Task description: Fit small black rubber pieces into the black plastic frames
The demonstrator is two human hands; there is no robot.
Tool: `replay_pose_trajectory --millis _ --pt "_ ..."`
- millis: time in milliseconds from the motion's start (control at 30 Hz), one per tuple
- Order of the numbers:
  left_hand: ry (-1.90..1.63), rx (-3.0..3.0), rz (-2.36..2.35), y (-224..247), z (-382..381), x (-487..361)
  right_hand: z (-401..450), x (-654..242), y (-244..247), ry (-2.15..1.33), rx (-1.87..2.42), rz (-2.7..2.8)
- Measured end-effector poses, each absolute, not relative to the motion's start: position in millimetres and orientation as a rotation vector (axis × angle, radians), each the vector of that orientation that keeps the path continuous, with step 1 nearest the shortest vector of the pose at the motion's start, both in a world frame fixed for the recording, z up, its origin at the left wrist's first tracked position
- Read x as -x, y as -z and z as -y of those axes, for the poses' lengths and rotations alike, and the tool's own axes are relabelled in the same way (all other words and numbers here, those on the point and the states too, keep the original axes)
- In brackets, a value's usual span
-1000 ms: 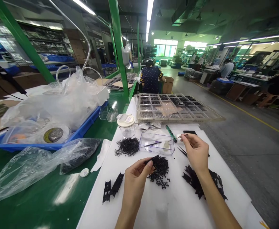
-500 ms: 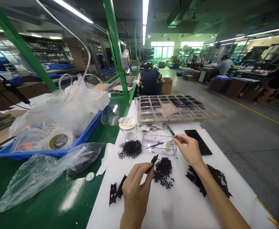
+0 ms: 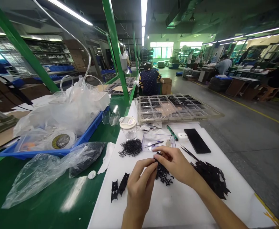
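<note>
My left hand [image 3: 139, 186] pinches a small black plastic part [image 3: 157, 154], mostly hidden by fingers. Against its upper end my right hand [image 3: 181, 165] has its thumb and fingers pressed together; anything tiny between them is hidden. Just below both hands lies a heap of tiny black pieces [image 3: 163, 178]. A second heap of thin, branched black pieces [image 3: 131, 148] is farther left. Behind the fingers stands a clear plastic box [image 3: 147, 137] with a thin pointed tool inside. Two black perforated parts, one flat [image 3: 115, 190] and one tilted [image 3: 123, 183], rest left of my left hand.
Flat black parts [image 3: 212, 178] pile up beside my right forearm. A black phone-like slab [image 3: 197, 141], a green cutter knife [image 3: 172, 133] and a lidded jar [image 3: 128, 128] stand farther back, before a compartment tray [image 3: 151, 118]. At left, a blue bin [image 3: 84, 136] holds plastic bags.
My right hand has come from the clear box down and left to meet my left hand at the black part. The view has shifted slightly.
</note>
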State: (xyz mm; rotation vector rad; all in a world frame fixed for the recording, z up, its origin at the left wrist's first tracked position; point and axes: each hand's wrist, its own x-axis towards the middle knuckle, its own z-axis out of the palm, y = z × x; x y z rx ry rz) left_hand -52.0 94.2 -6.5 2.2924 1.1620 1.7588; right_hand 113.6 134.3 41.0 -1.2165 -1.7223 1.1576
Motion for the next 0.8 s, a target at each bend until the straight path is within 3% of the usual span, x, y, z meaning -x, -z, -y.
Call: replay_pose_trajectory --millis 467,633,800 --pt "-1.804 -2.081 -1.084 18.7 -82.4 45.7 -130.9 -120.3 -18.5 -1.324 1.103 1.622" --pt "-1.827 -1.654 -1.080 24.0 -70.5 41.3 -133.1 -128.2 -18.4 -1.316 1.041 1.586" --pt "-1.548 -1.080 -0.966 25.1 -71.3 36.1 -132.8 -122.7 -15.7 -1.466 0.879 1.640"
